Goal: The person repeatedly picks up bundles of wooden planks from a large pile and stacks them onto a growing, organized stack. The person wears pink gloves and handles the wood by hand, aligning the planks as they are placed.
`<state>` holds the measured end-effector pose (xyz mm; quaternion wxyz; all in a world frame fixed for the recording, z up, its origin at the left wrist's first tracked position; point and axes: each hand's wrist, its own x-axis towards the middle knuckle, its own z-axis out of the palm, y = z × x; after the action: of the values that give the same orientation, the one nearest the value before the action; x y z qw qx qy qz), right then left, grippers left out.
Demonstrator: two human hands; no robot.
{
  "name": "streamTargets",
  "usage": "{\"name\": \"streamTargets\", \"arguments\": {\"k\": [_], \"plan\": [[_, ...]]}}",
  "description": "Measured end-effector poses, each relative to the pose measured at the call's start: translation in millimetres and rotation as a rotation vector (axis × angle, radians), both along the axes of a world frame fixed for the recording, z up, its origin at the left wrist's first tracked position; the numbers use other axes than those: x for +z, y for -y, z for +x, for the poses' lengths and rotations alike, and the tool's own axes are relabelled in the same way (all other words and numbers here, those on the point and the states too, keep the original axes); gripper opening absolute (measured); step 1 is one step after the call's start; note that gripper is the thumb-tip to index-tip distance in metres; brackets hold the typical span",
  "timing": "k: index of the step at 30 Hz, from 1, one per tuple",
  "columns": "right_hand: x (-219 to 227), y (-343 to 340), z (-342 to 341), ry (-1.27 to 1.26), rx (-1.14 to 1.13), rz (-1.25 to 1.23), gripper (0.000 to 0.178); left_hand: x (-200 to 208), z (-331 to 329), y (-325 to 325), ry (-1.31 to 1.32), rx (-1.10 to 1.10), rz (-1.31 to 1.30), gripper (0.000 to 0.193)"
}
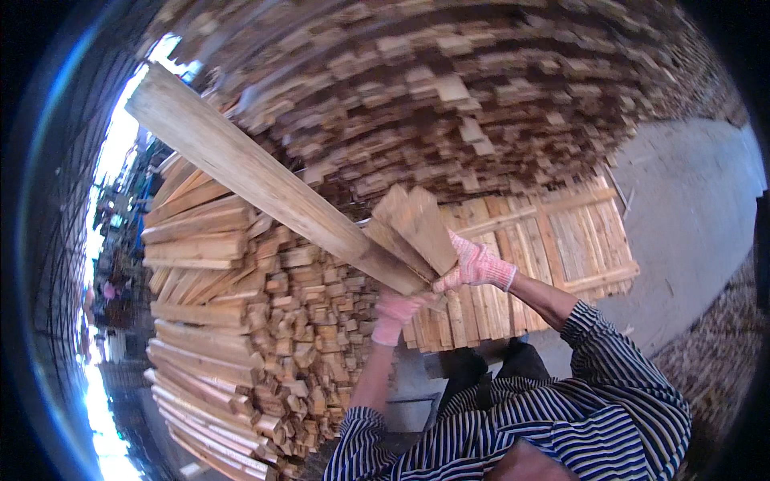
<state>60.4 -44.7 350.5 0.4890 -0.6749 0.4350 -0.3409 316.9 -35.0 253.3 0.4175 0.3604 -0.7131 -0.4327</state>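
Note:
Both my hands wear pink-and-white knit gloves. My left hand [397, 314], slightly blurred, is closed around the near end of a long wooden board [257, 172] that slants up to the far left. Close beside it, my right hand [479, 263] is closed on the lower end of shorter-looking wooden boards [417, 220], which stick up and fan apart slightly. The boards' near ends meet between my two hands, above a panel of joined planks [513, 313]. My gloves partly hide where the fingers wrap the wood.
A tall stack of cut lumber [449, 104] spans the far side, blurred. To my left stands another pile of boards [208, 240], ends facing me. Grey concrete floor [682, 208] shows at the right, and a crosspiece [553, 248] lies over the planks.

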Motion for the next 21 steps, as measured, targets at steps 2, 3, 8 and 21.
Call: {"name": "streamTargets", "arguments": {"k": [2, 3, 8, 21], "plan": [[-11, -2, -10, -0.245, 0.031, 0.102, 0.116, -5, -2, 9, -0.443, -0.327, 0.509, 0.064], [-48, -7, -23, -0.246, 0.006, 0.045, 0.115, -8, -15, 18, -0.624, -0.444, 0.788, 0.067], [-164, -13, -19, -0.297, -0.160, 0.112, 0.110, -55, -43, 39, -1.618, -0.746, 1.557, 0.077], [-138, -142, -106, 0.154, -0.568, 0.461, 0.111, -125, -58, -20, 0.420, 0.010, -0.069, 0.064]]}}
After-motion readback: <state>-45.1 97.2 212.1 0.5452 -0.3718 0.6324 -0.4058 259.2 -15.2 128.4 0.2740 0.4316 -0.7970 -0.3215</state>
